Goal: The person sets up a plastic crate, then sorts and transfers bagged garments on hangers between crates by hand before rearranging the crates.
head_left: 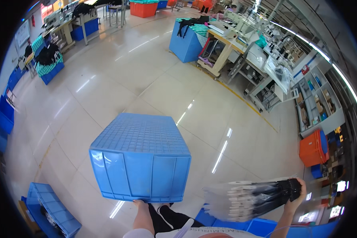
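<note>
Tiled floor [230,107], workbenches [227,42], upturned blue crate [141,158]

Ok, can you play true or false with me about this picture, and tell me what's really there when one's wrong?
1. The left hand holds the lower edge of a blue plastic crate. True.
2. The right hand is empty. False: the right hand grips a blurred bundle of black and whitish pieces.
3. The crate's upper face is smooth. False: a grid pattern covers it.
4. An orange bin stands near the shelf unit on the right. True.
5. The floor is green carpet. False: it is shiny, pale and tiled.
</note>
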Motion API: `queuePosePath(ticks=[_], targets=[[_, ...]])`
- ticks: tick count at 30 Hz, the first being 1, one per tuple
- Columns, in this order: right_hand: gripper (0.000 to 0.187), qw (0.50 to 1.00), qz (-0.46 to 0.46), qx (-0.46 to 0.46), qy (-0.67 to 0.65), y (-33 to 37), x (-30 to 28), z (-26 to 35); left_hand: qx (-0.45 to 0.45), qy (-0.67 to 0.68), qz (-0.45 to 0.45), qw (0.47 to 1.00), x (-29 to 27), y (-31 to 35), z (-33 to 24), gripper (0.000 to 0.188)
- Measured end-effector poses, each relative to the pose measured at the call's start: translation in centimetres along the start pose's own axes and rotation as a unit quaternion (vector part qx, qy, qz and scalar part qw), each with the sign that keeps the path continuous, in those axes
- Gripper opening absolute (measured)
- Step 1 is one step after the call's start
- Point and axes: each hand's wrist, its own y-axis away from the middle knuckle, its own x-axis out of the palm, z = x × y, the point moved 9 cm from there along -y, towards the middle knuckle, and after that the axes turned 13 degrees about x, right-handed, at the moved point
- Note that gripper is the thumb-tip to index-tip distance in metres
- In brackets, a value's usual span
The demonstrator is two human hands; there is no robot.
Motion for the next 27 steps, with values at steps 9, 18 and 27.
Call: queuePosePath(ticks=[9,18,27], targets=[[0.019,0.990,0.077,0.105,-0.045,1.3,11.6,-6.9,-0.056,0.009,-0.039,0.998,-0.2,-9.0,7.1,0.048],[0.019,0.986,0.085,0.128,-0.059,2.2,14.7,-8.2,0.049,0.031,0.042,0.997,0.0,-15.5,-2.1,0.055],[0.020,0.987,0.102,0.121,-0.033,2.4,16.6,-9.0,0.203,0.074,0.034,0.976,-3.0,-14.9,-13.4,0.064]])
